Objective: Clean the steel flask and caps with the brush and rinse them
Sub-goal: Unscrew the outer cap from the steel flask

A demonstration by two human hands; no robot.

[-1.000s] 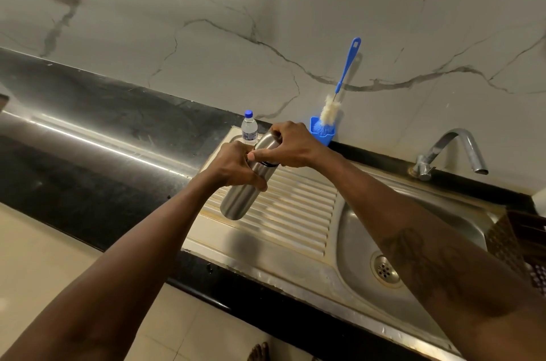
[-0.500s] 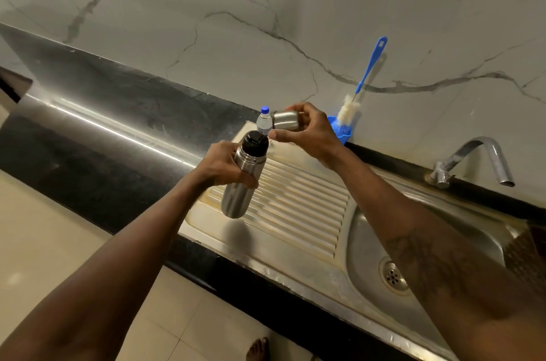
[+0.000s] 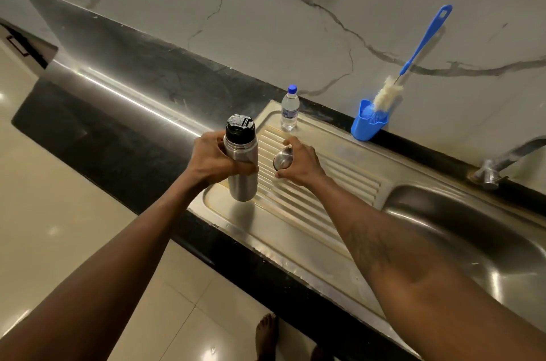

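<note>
Gripping the steel flask point(image 3: 243, 186) around its middle, the left hand point(image 3: 212, 164) holds it upright at the left end of the drainboard point(image 3: 310, 230), probably steadying it so the black inner stopper point(image 3: 240, 127) seated in its neck can be unscrewed. Just beside it, the right hand point(image 3: 301, 164) curls around the steel outer cap point(image 3: 283, 157), low over the ribs, seemingly to set it down. Farther right, the bottle brush point(image 3: 387, 91) leans untouched in its blue holder point(image 3: 366, 127), and the tap point(image 3: 514, 150), partly cut off, looks dry.
</note>
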